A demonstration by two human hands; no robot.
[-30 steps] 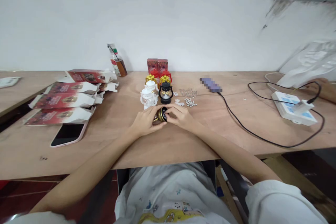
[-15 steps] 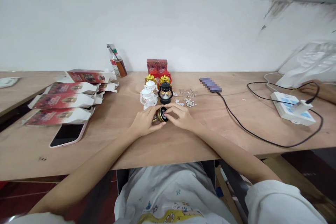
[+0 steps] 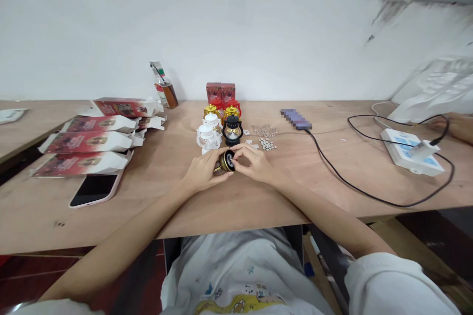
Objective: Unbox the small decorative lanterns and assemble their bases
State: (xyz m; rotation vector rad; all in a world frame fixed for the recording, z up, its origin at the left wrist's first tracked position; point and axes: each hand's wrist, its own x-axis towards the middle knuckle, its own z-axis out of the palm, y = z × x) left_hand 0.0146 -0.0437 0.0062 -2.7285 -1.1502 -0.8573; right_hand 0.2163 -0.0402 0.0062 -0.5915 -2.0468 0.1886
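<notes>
On its side in my left hand (image 3: pixel 203 171) lies a small black and gold lantern (image 3: pixel 223 161), its round base turned to the right. The fingers of my right hand (image 3: pixel 254 162) are pinched together at that base; whatever is between them is too small to make out. Just beyond my hands stand a black lantern (image 3: pixel 232 131) and white lanterns (image 3: pixel 209 137), with gold lanterns (image 3: pixel 231 112) and red ones behind. Small round white discs (image 3: pixel 267 144) and a heap of thin metal pieces (image 3: pixel 264 131) lie to the right of them.
Flattened red and white boxes (image 3: pixel 90 141) and a pink-cased phone (image 3: pixel 95 190) lie at left. A bottle (image 3: pixel 165 87) and small red boxes (image 3: pixel 220 92) stand near the wall. Right, a cabled phone (image 3: pixel 296 118), a power strip (image 3: pixel 411 151) and another person's hand (image 3: pixel 456 127).
My right fingers have shifted slightly at the lantern's base, and more of the base shows. The lantern stays in my left hand.
</notes>
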